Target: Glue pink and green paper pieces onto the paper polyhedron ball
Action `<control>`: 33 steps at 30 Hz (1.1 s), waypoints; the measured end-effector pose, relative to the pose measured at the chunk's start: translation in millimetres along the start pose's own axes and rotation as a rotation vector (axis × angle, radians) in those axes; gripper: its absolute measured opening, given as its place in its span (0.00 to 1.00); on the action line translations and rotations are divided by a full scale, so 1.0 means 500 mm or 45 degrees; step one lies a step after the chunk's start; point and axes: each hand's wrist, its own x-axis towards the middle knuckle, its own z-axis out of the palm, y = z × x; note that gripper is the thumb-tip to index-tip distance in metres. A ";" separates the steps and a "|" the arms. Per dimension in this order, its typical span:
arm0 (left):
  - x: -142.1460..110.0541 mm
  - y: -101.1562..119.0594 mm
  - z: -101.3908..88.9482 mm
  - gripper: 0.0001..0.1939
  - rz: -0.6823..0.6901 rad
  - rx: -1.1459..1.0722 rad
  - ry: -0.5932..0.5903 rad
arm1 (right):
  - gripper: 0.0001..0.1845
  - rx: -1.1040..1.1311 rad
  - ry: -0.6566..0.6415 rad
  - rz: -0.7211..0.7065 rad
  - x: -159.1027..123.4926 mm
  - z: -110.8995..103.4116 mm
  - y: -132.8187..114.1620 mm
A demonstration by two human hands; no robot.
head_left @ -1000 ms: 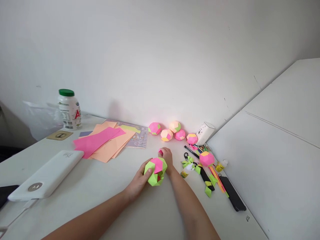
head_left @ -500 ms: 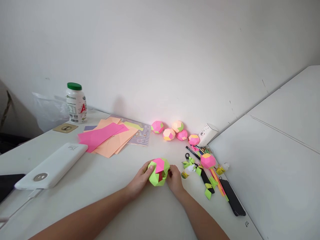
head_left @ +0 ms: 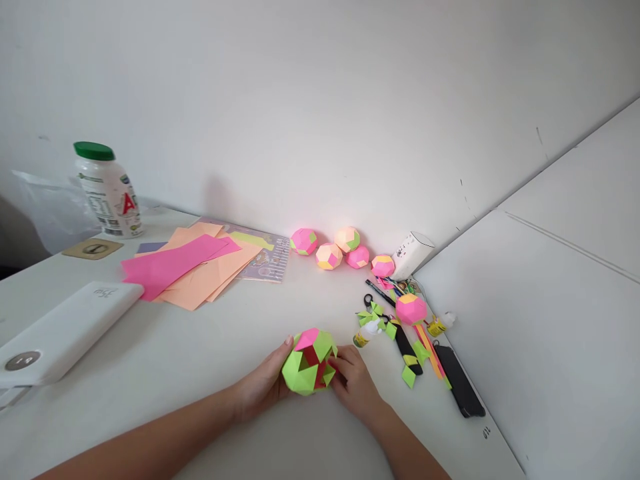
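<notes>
A green and pink folded-paper ball point(head_left: 303, 379) is held above the white table, with an open gap on its near side showing a red inside. My left hand point(head_left: 267, 381) wraps round its left side, thumb near the top. On the right edge, the fingers of my right hand point(head_left: 353, 383) are bent against the paper beside the gap; some fingertips are hidden behind or inside the ball. Close to my right hand lies a small glue bottle point(head_left: 367, 331) with a white cap, near several green paper pieces point(head_left: 373, 315).
Several finished paper balls point(head_left: 329, 256) sit along the wall, beside a white cylinder point(head_left: 413, 255). A black-handled cutter point(head_left: 407, 350), paper strips and a black phone-like object point(head_left: 459, 381) lie right. Coloured paper sheets point(head_left: 200, 267), a power bank point(head_left: 75, 333) and a green-lidded bottle point(head_left: 110, 193) stand left.
The paper ball has come lower and closer and turned so its gap shows wider. My right hand's fingers have moved to the gap's edge. The camera view has shifted slightly.
</notes>
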 end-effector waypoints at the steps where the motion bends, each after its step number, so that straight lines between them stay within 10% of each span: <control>1: 0.000 0.000 -0.001 0.34 -0.008 -0.003 -0.015 | 0.17 0.018 0.010 0.009 -0.003 -0.001 0.005; 17: -0.016 -0.021 -0.013 0.29 0.164 0.556 0.326 | 0.07 0.311 0.261 0.187 -0.017 -0.003 -0.021; 23: -0.013 -0.043 -0.040 0.41 0.269 0.713 0.400 | 0.08 0.452 0.223 0.262 -0.020 0.001 -0.048; 28: -0.010 -0.051 -0.034 0.55 0.463 0.734 0.171 | 0.06 0.639 0.129 0.419 -0.022 0.001 -0.058; 33: -0.008 -0.054 -0.029 0.44 0.464 0.863 0.306 | 0.09 0.893 0.008 0.432 -0.022 -0.005 -0.061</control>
